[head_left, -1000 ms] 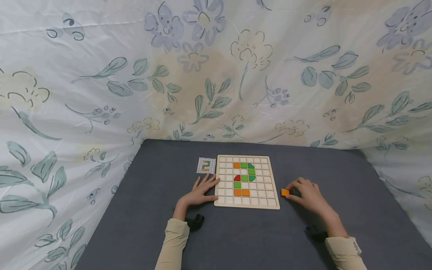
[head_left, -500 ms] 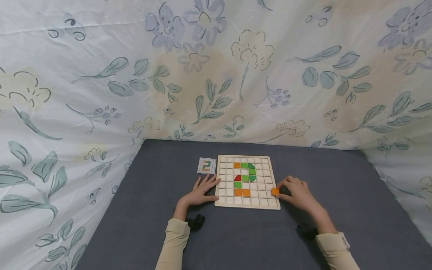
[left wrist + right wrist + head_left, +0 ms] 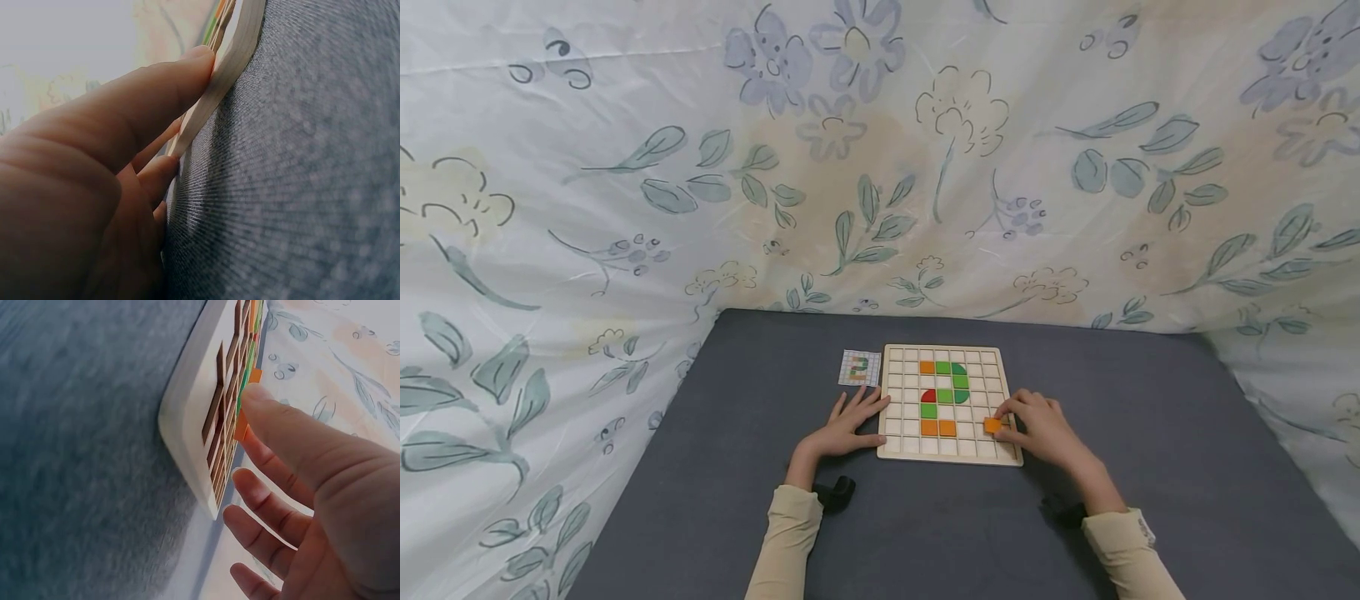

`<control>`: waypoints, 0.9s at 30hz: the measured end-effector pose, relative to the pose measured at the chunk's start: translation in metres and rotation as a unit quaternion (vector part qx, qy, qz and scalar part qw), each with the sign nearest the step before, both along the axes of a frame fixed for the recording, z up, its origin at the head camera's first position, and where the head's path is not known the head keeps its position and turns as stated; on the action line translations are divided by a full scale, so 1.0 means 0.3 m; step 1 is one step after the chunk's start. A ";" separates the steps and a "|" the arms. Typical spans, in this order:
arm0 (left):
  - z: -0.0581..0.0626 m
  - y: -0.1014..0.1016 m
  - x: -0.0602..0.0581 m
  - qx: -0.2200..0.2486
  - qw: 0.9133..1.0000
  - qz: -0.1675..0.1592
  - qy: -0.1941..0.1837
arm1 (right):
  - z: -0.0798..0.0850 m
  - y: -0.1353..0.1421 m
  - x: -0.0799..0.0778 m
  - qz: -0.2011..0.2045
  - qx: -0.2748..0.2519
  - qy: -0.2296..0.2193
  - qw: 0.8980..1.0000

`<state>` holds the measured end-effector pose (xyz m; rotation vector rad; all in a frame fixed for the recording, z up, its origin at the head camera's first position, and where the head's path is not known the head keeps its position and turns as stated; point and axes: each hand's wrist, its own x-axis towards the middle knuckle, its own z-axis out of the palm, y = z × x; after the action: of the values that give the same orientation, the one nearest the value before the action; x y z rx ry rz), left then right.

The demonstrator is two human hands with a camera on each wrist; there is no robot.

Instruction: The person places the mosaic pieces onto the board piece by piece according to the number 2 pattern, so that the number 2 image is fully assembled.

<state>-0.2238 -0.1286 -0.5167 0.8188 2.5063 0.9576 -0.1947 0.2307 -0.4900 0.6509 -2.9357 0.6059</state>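
Observation:
A pale wooden grid board (image 3: pixel 902 448) lies on the dark cloth, with green, orange and red tiles set in several of its squares. My right hand (image 3: pixel 1043 427) pinches an orange square tile (image 3: pixel 992 425) between thumb and forefinger, over the right-hand columns of the board. In the right wrist view the orange tile (image 3: pixel 240 427) shows at the thumb tip, while the other fingers lie spread and loosely bent. My left hand (image 3: pixel 838 429) rests at the board's left edge, fingers spread, thumb and fingertips touching the rim. The left wrist view shows the thumb (image 3: pixel 187 69) against the wooden edge.
A small printed card (image 3: pixel 859 367) with a coloured grid pattern lies beside the board's upper left corner. Dark grey cloth (image 3: pixel 925 533) covers the table. A floral curtain (image 3: pixel 880 167) hangs behind and at the sides.
My right hand has carried the orange tile leftward, from the cloth right of the board to over the board's right-hand columns. The left hand has stayed in place.

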 end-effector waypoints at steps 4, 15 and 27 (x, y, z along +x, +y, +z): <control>0.001 0.000 0.000 0.001 1.000 -0.001 0.000 | 0.004 -0.019 0.002 0.010 -0.005 0.007 1.000; -0.005 0.000 -0.002 -0.006 1.000 0.001 0.002 | -0.010 -0.062 -0.006 0.017 0.000 0.003 1.000; -0.007 0.004 -0.004 -0.012 1.000 0.002 0.007 | -0.015 -0.100 -0.024 0.034 0.009 0.004 0.999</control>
<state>-0.2249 -0.1276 -0.5189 0.8151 2.5276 0.9249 -0.2018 0.2007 -0.4945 0.7564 -2.9252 0.5837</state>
